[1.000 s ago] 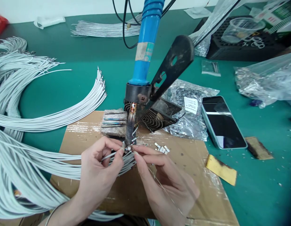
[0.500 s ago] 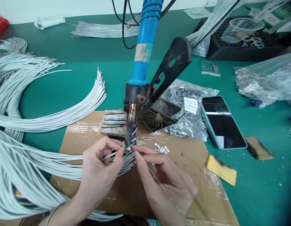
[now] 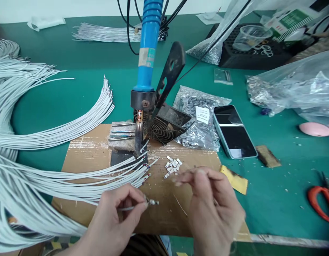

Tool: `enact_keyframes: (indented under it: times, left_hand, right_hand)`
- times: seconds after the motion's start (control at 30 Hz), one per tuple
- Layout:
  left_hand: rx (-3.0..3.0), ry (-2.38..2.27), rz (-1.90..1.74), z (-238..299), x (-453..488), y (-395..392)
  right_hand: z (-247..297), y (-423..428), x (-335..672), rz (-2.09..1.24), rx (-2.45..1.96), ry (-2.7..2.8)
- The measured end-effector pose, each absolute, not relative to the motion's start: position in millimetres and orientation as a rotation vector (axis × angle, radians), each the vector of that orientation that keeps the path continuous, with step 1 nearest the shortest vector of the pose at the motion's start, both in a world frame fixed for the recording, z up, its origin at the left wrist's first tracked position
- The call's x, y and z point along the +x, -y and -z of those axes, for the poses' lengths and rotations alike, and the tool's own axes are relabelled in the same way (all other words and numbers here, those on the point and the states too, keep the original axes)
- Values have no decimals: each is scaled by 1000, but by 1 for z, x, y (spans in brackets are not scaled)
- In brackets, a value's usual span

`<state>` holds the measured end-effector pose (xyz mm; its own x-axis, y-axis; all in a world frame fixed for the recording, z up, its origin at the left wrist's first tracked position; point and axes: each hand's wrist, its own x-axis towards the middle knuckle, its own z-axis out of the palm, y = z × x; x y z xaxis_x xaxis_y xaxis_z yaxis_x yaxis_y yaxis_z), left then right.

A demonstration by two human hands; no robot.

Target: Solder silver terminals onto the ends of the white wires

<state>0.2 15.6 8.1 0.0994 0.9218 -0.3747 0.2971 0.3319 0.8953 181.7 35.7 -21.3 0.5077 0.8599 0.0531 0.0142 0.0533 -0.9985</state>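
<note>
My left hand (image 3: 122,217) is closed in a pinch on a white cable (image 3: 125,209). A small metal connector (image 3: 154,202) sits at the cable's end, just past my fingertips. To the right, my right hand (image 3: 215,206) is closed, its thumb and index fingertips together beside several small white-and-silver pieces (image 3: 173,166). A thin solder wire (image 3: 180,205) runs from the side of this hand; its hold inside the palm is hidden. The soldering iron (image 3: 145,71) stands tip down in its black holder, above and apart from both hands.
Bundles of white cables (image 3: 81,193) spread over the left side and onto a cardboard sheet (image 3: 81,151). A phone (image 3: 235,131), a yellow sponge (image 3: 235,180) and red-handled scissors (image 3: 323,199) lie to the right. Behind are plastic bags (image 3: 199,117) and a black tray (image 3: 249,60).
Both hands have moved away from the iron's tip. My left hand came down toward me with the cable and connector. My right hand shifted right, away from the left. The camera view turned right.
</note>
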Motion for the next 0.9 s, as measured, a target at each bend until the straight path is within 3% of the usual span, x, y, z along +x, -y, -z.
enact_keyframes:
  times: [0.13, 0.3, 0.43, 0.63, 0.9]
  left_hand:
    - [1591, -1306, -591, 5, -18, 5]
    - [2113, -1629, -834, 34, -48, 23]
    - [2430, -1591, -703, 40, -61, 22]
    - [2150, -1522, -668, 14, -64, 15]
    - [1585, -1279, -412, -20, -39, -4]
  right_hand:
    - [30, -37, 220, -877, -1192, 614]
    - [36, -32, 238, -903, -1271, 622]
    - [39, -27, 231, -901, -1357, 720]
    - [48, -25, 221, -705, -1666, 1250]
    - [53, -41, 211, -569, -1789, 1382]
